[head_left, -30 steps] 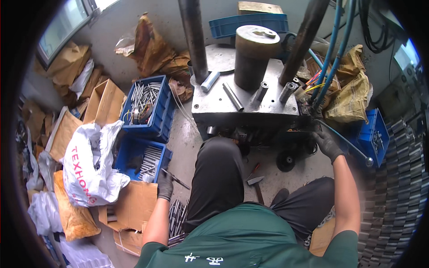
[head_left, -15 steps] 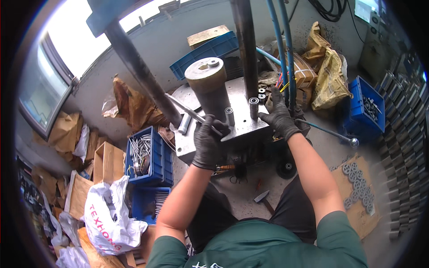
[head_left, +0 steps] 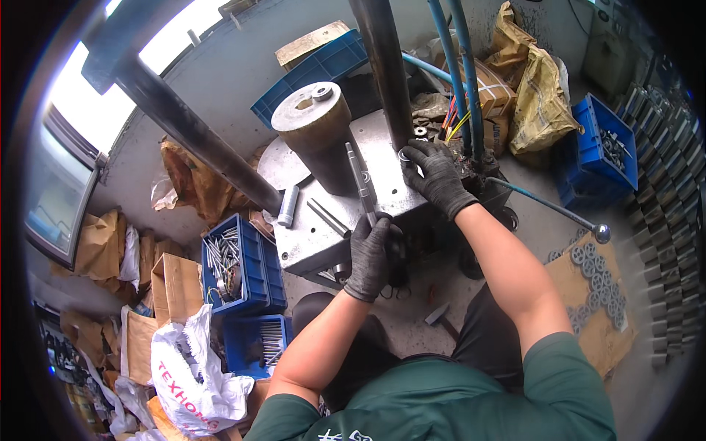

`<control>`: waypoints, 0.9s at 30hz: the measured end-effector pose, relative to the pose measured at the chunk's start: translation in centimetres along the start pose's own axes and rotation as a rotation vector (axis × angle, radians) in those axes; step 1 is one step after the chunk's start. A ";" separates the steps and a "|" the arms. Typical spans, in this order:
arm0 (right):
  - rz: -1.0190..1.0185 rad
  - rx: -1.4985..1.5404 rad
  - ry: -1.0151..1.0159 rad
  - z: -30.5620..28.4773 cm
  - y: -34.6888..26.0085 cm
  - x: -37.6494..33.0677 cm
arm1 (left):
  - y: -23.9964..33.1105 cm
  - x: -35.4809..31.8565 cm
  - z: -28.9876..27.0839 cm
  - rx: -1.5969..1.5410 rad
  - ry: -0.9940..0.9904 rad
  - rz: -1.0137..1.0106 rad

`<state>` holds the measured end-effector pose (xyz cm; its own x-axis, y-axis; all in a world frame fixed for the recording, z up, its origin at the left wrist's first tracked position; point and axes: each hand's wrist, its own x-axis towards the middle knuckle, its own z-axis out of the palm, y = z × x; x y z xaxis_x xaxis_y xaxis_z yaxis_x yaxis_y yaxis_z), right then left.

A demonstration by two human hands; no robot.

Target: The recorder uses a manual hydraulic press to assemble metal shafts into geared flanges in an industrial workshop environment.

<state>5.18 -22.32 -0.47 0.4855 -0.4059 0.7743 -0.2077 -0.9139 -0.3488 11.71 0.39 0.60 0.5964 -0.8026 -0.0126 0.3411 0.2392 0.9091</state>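
My left hand (head_left: 369,253), in a dark glove, grips the lower end of a long metal rod (head_left: 358,176) that lies slanted across the steel press table (head_left: 312,239) beside a big brown cylinder (head_left: 318,132). In its own dark glove, my right hand (head_left: 435,175) pinches a small metal ring (head_left: 404,156) at the foot of the dark press column (head_left: 382,66). Two more rods (head_left: 327,217) and a short cylinder (head_left: 288,206) rest on the table.
Blue crates of metal rods (head_left: 234,259) stand at the left, with cardboard boxes (head_left: 173,287) and a white plastic bag (head_left: 191,375). A hammer (head_left: 440,320) lies on the floor. A lever with a ball end (head_left: 601,234), gear discs on cardboard (head_left: 596,272) and another blue crate (head_left: 599,147) are at the right.
The view has tilted up toward the press. My left hand rose from the floor to the table and now holds the rod. My right hand moved up to the column base.
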 end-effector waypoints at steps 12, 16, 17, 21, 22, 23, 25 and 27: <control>0.449 0.771 0.149 -0.5 -1.8 -0.1 | -0.4 0.2 0.1 0.089 -0.075 -0.097; 0.897 1.420 0.209 -4.3 -5.7 0.8 | -0.5 -0.2 -0.2 0.147 -0.141 -0.100; 0.901 1.411 0.215 -4.8 -5.7 0.6 | -0.4 -0.2 0.0 0.229 -0.152 -0.105; 0.910 1.560 0.234 -6.7 -6.3 0.1 | -1.6 -0.1 -0.1 0.264 -0.215 -0.115; 0.886 1.543 0.174 -7.0 -6.0 -0.2 | -1.5 -0.3 0.0 0.292 -0.229 -0.108; 0.861 1.525 0.113 -7.4 -6.0 -0.2 | -1.3 -0.5 0.3 0.320 -0.243 -0.101; 0.902 1.526 0.145 -7.8 -6.9 -0.4 | -1.1 -0.7 0.8 0.317 -0.252 -0.077; 0.941 1.534 0.172 -7.9 -7.7 -1.0 | -1.1 -0.8 0.8 0.317 -0.252 -0.049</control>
<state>-0.42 -14.92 5.68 0.5767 -0.8150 0.0562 0.6015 0.3771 -0.7042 10.26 0.28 -0.07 0.3745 -0.9272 0.0075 0.0999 0.0484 0.9938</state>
